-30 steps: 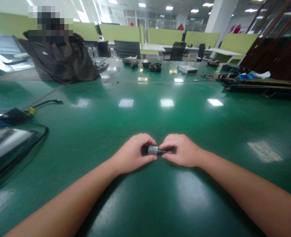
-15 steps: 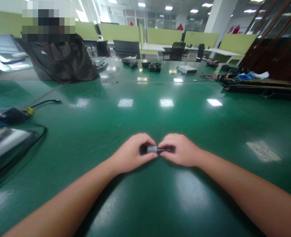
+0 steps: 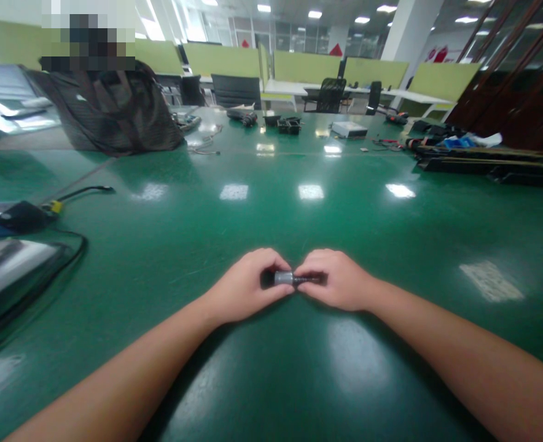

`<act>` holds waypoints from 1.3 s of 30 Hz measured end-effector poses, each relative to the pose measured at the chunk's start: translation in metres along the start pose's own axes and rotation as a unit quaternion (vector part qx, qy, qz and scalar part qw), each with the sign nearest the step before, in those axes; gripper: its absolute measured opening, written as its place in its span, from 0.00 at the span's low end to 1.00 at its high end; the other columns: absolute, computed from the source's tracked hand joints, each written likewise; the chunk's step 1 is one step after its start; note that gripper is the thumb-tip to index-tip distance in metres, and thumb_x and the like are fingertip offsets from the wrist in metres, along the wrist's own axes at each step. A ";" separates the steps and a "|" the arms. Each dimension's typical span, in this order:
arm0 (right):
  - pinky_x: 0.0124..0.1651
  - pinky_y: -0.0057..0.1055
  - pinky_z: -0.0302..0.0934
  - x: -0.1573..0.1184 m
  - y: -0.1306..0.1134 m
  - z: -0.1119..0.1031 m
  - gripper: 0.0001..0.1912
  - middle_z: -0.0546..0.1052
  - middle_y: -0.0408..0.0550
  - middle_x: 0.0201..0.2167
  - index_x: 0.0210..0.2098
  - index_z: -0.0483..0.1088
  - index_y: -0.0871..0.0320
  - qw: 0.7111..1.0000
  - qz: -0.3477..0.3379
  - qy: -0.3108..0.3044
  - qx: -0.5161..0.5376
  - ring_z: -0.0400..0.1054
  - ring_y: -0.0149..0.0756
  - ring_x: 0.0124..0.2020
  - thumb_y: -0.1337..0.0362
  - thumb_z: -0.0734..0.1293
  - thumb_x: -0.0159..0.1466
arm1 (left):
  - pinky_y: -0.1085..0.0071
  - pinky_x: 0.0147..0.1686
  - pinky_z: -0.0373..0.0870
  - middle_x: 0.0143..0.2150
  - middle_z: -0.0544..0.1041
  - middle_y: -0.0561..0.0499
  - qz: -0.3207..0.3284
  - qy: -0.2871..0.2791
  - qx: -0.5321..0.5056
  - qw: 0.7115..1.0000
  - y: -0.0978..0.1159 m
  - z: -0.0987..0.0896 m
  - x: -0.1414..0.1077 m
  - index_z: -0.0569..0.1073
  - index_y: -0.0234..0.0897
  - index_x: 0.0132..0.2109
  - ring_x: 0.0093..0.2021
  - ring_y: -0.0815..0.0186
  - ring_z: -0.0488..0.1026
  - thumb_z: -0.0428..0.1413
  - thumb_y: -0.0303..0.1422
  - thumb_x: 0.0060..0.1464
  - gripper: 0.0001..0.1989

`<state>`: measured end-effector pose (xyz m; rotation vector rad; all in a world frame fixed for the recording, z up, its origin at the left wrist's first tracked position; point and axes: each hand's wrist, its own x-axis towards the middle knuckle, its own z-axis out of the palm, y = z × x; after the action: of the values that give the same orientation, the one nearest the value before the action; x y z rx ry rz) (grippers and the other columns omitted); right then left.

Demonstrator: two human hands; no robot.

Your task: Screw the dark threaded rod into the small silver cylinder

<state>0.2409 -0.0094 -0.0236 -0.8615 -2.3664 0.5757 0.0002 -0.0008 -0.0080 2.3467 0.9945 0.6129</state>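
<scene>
Low in the middle of the head view, my left hand [image 3: 248, 288] is closed, thumb and fingers pinching a small grey metallic cylinder [image 3: 283, 278]. From the cylinder's right end a thin dark ribbed shaft [image 3: 306, 279] runs into my right hand [image 3: 340, 281]. That hand is closed too, its fingertips pinching the shaft close to the cylinder. The fingertips of both hands almost meet. Both pieces lie in line, roughly level, just over the green tabletop [image 3: 271, 227]. My fingers hide part of each, so their exact kind is unclear.
At the left edge lie a flat shiny packet [image 3: 13, 270] and a black cable [image 3: 85, 242]. A large dark bag [image 3: 115, 116] stands at the back left. Farther off are a white box [image 3: 349, 129], black parts [image 3: 289, 125] and long dark strips [image 3: 488, 164].
</scene>
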 end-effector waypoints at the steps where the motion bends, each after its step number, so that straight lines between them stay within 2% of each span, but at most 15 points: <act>1: 0.46 0.35 0.64 0.000 0.000 0.000 0.07 0.82 0.48 0.38 0.42 0.79 0.57 1.000 0.001 -0.001 -0.001 0.74 0.38 0.40 0.67 0.72 0.64 | 0.66 0.41 0.71 0.40 0.79 0.50 0.000 0.000 0.000 1.000 0.000 0.000 0.000 0.77 0.39 0.42 0.40 0.61 0.75 0.63 0.39 0.56 0.10; 39: 0.46 0.34 0.64 0.000 0.000 0.000 0.07 0.82 0.48 0.38 0.42 0.79 0.57 1.000 0.013 -0.009 0.002 0.74 0.38 0.40 0.68 0.72 0.63 | 0.67 0.41 0.69 0.39 0.78 0.51 -0.001 -0.001 -0.007 1.000 0.000 0.000 0.000 0.77 0.38 0.42 0.39 0.62 0.75 0.64 0.37 0.56 0.10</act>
<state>0.2408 -0.0094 -0.0230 -0.8891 -2.3730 0.6007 0.0003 -0.0005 -0.0080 2.3325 0.9893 0.6143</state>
